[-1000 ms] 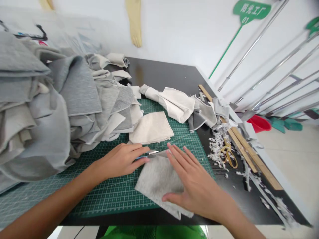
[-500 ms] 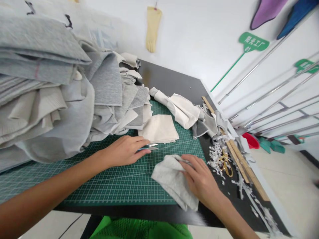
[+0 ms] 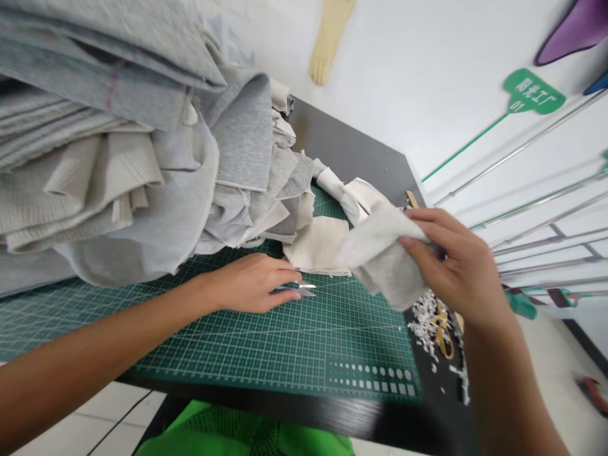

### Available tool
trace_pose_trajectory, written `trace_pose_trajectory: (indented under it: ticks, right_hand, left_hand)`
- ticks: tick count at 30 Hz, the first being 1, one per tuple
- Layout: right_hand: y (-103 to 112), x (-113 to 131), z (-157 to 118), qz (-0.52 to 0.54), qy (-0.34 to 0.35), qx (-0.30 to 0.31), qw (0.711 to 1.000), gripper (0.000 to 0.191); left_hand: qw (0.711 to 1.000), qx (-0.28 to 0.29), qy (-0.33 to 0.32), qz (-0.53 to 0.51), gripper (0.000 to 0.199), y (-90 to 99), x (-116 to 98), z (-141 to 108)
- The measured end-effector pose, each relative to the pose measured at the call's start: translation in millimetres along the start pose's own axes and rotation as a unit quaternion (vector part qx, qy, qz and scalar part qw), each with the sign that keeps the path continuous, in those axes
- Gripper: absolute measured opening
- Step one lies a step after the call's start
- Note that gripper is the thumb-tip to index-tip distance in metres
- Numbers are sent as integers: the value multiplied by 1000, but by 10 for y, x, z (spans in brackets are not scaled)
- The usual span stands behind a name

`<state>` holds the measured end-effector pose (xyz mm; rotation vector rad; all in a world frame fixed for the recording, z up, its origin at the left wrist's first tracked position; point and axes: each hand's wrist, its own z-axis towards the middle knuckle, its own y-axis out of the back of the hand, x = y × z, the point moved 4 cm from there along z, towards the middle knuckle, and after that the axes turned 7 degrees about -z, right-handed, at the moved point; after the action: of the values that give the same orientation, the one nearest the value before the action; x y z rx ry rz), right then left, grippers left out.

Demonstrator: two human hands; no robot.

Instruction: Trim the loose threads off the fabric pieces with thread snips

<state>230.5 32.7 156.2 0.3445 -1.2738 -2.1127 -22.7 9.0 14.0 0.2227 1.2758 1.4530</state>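
Curled over a small pair of thread snips, my left hand rests low over the green cutting mat. The two metal blades stick out past the fingertips, slightly apart, with a bit of blue showing under the fingers. My right hand grips a light grey piece of cloth between thumb and fingers, lifted above the mat's right side. The cloth hangs folded and partly blurred. Just beyond the snips lies a cream cloth piece, flat on the mat.
A tall heap of grey and beige fabric fills the left. White cloth pieces lie behind the raised cloth. Gold-handled scissors sit among white scraps on the black table. Poles lean against the right wall.
My right hand has lifted the grey cloth from the mat's front right, moving it up and away from me. My left hand stays with the snips. The view has shifted left.
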Motion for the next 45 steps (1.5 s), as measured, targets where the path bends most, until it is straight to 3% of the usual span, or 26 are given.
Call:
trace_pose_trajectory:
  ticks: [2,4,9,11,15,18,20,24,26,29,31,33,35,38,45]
  right_hand:
    - [-122,-106,-180,27,11,109,994,20]
    - [-178,-276,-404,22,-4,165,986,24]
    - [-127,-656,-644,-14,-72,111,991,19]
    - [-181,-659,-623,-5,-61,132,989,19]
    - [-432,-484,-637,52,-9,259,964,23]
    - [-502,-373,-669,121,5,305,945,23]
    - [-455,-346,-594,142,-11,270,952,24]
    - [-443,-217,-227,93,-29,88,991,27]
    - [-727,-55,-88,68,15,141,988,39]
    - [-1285,141,-59,14,77,249,965,80]
    - [-1524,203,-107,-10,92,242,966,79]
    - [-1614,241,-179,-27,101,221,970,61]
    - [-1591,286,-259,-44,117,223,967,46]
    - [-1460,392,-384,-84,145,249,954,39]
    - [-1238,583,-654,-81,150,204,964,41]
  left_hand:
    - [1000,4,4,0,29,7,-2,2]
    - [1000,8,7,1,29,17,-6,5]
    - [1000,25,5,-1,30,-35,-21,5]
    - [999,33,4,-2,30,-69,-24,1]
    - [999,39,8,-1,27,-68,-10,2]
    - [999,32,15,3,25,-21,11,10]
    - [999,28,16,8,25,2,25,10]
    - [999,22,9,25,29,15,53,-9]
    - [999,13,7,30,31,29,62,-19]
    - [1000,-9,7,28,30,91,51,-23]
    - [1000,-29,1,-5,28,160,17,-19]
    - [996,-64,5,-54,26,241,-11,-10]
    - [990,-114,24,-81,25,309,-16,-3]
    - [985,-160,45,-44,28,314,2,13]
    - [988,-142,40,40,29,83,51,57]
